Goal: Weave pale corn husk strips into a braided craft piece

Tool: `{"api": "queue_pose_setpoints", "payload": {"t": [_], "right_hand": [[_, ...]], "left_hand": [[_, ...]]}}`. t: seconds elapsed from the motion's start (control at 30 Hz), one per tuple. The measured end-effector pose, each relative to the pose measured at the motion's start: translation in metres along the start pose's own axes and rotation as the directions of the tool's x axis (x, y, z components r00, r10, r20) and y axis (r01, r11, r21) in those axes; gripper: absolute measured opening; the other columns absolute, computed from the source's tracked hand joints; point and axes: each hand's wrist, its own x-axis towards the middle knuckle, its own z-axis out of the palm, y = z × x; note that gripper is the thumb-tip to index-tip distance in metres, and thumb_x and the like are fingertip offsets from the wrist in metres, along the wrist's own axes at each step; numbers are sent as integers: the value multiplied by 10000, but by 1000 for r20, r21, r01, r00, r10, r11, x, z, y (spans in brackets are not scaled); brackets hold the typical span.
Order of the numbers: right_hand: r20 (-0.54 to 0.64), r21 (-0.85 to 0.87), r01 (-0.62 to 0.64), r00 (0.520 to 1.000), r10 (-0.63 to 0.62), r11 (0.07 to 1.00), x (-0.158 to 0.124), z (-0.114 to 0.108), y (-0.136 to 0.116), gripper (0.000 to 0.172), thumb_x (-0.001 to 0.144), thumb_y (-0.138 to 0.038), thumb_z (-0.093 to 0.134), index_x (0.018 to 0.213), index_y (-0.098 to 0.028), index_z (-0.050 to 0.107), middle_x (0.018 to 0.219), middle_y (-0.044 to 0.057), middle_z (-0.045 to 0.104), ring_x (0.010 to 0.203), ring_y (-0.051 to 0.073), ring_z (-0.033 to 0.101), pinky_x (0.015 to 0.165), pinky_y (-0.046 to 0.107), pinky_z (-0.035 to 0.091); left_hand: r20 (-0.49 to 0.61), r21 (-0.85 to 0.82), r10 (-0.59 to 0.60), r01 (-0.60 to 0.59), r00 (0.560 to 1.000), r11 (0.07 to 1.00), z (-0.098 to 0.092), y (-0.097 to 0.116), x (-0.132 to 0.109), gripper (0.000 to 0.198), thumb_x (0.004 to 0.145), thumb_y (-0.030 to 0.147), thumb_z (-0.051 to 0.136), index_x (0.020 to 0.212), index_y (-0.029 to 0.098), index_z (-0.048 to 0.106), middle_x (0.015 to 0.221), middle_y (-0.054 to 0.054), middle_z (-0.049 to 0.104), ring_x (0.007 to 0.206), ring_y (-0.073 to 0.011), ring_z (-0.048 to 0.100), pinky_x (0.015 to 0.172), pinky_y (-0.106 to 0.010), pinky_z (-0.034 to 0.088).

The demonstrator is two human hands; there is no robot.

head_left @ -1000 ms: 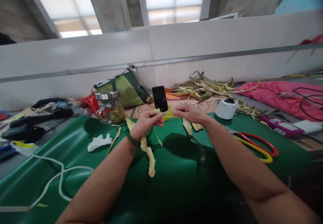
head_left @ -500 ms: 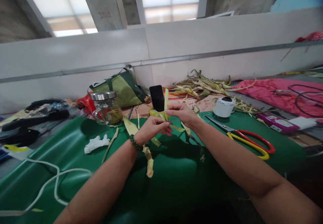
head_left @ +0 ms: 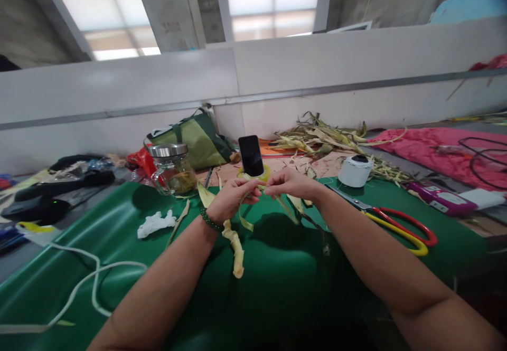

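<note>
My left hand [head_left: 234,197], with a green bead bracelet at the wrist, pinches a pale green leaf strip [head_left: 288,211]. The fingertips of my right hand [head_left: 292,184] are closed on the same strip, close beside the left fingertips. Ends of the strip hang below both hands, above the green mat [head_left: 285,272]. Just behind the fingers, a black phone [head_left: 251,154] stands upright at a yellow tape roll [head_left: 266,172]. Under my left wrist lies a pale, knobbly stalk [head_left: 236,250]. A broader dry leaf [head_left: 206,197] lies behind that wrist.
Red-and-yellow-handled scissors [head_left: 400,227] lie by my right forearm, near a white spool [head_left: 355,172]. A glass jar [head_left: 174,174] and crumpled tissue [head_left: 156,225] are on the left. Dry leaves [head_left: 317,137] are heaped at the back. A white cord [head_left: 93,272] crosses the mat's left side.
My hands have drawn close together at the fingertips. The strip end that stood upright above my right hand now hangs below it. The view has shifted slightly.
</note>
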Motion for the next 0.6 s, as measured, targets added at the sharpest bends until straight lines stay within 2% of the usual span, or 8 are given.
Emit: {"api": "queue_pose_setpoints", "payload": {"t": [0.07,0.13,0.27,0.33,0.5,0.6], "right_hand": [[-24,-35,2,1000,-3,999,-1,-3,0,339,660,-445,716,618,-129,604,532,-51,510,496,52,368,499,216,270],[-37,-37,14,999,-15,999,-1,-3,-1,327,668,-441,711,641,-133,608,559,-43,533,510,57,392,505,215,283],[-67,88,44,997,-38,995,3,9,-2,354,702,-444,684,883,-142,646,732,0,620,644,96,524,568,219,371],[-52,163,62,997,-54,985,6,15,-1,407,700,-435,688,975,-140,638,746,8,628,665,106,543,576,224,395],[-116,163,81,991,-62,983,9,17,3,278,690,-365,689,800,-112,653,628,-9,592,578,82,495,514,210,364],[-105,207,46,994,-25,977,10,17,4,196,675,-305,668,739,-120,655,580,-27,567,517,66,463,479,207,342]], "left_hand": [[-22,12,62,-61,998,998,-2,-1,1,322,616,394,784,591,108,638,538,1,618,431,-46,518,444,-156,420],[-26,23,105,-105,994,994,-3,-2,2,322,631,405,770,605,112,638,549,2,617,428,-43,504,440,-160,412],[-2,99,177,-176,984,979,-1,-4,1,363,656,455,737,780,118,684,603,-9,640,479,-67,541,480,-178,447],[28,185,198,-200,980,962,2,-4,-1,396,682,476,706,854,119,694,597,-8,637,485,-79,550,486,-188,456],[63,356,193,-202,979,912,5,-1,-3,445,753,537,603,793,109,719,563,-25,629,518,-113,573,528,-220,476],[82,413,268,-278,960,867,6,1,-5,432,773,521,581,866,128,736,601,-17,631,563,-112,548,550,-214,452]]}}
